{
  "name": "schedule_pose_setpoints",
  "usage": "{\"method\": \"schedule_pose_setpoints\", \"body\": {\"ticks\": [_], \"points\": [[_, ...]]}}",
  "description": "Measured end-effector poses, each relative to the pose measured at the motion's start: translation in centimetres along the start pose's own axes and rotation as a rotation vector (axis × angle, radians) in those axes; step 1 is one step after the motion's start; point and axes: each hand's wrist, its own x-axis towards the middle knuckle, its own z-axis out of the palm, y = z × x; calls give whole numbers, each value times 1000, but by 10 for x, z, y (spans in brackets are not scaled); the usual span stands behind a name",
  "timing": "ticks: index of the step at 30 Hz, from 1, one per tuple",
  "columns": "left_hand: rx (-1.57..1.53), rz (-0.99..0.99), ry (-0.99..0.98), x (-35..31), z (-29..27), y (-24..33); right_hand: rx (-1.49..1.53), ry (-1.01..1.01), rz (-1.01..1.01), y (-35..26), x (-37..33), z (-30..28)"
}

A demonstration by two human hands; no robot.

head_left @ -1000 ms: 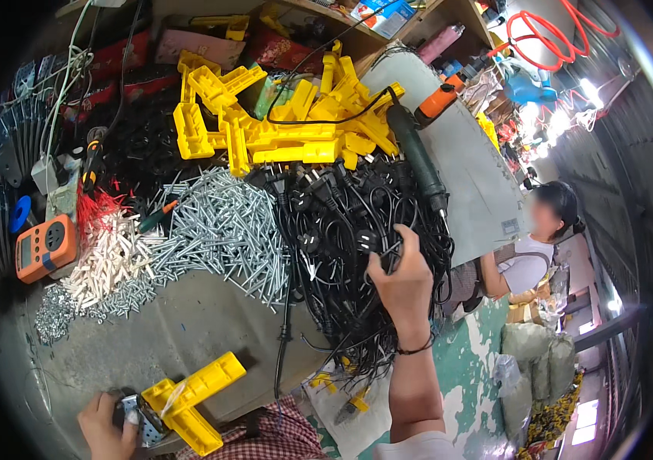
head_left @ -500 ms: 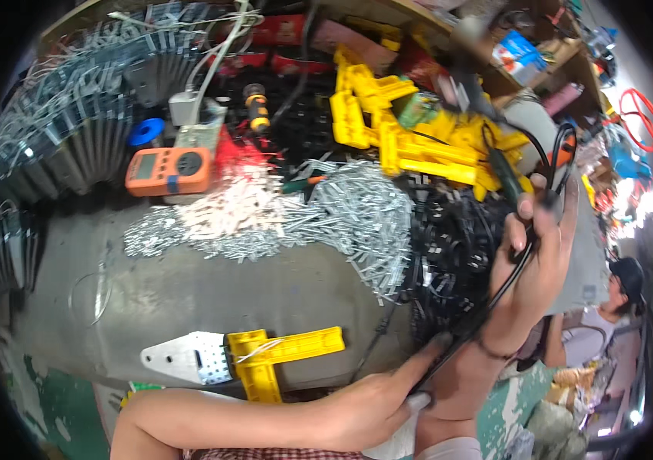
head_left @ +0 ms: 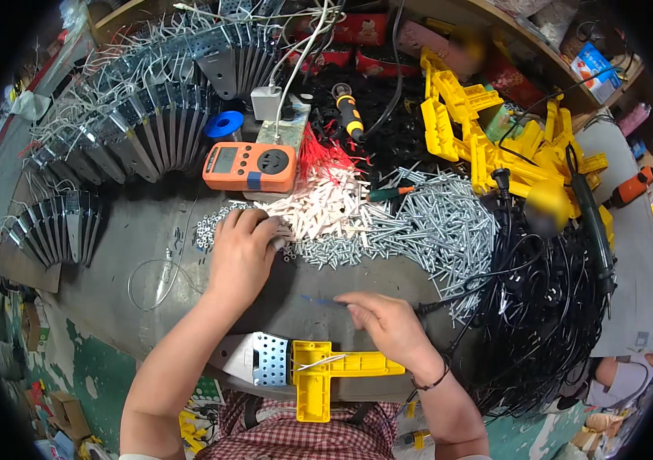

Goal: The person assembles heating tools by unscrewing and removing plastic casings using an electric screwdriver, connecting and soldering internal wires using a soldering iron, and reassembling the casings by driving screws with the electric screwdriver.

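Observation:
My left hand is down at the left end of the pile of white sleeve-like pieces, over small metal nuts. Its fingers are curled, and their tips are hidden, so what they hold does not show. My right hand hovers at the middle of the table, forefinger stretched leftward and thumb below it, with nothing visible between them. Just beneath it lies a yellow plastic bracket, joined to a perforated metal plate near the front edge. A thin white wire crosses the bracket.
Silver screws, black cables and yellow plastic parts heap on the right. An orange meter, a blue spool and a yellow-black screwdriver stand behind. Metal plates with wires fill the far left.
Both hands have left the black cable that was lifted at the right. My left hand has moved to the nuts and white pieces; my right hand has come down to mid-table. The view has shifted.

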Motion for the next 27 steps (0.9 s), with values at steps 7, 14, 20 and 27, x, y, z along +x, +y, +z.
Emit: {"method": "schedule_pose_setpoints", "body": {"ticks": [7, 14, 20, 27], "points": [[-68, -48, 34, -7, 9, -19, 173, 99, 13, -41, -10, -1], [-506, -170, -205, -36, -25, 18, 255, 119, 164, -31, -2, 9], [-931, -345, -333, -51, -39, 47, 371, 83, -33, -32, -5, 14], [-1253, -558, -363, -54, -42, 46, 367, 51, 2, -32, -18, -3]]}}
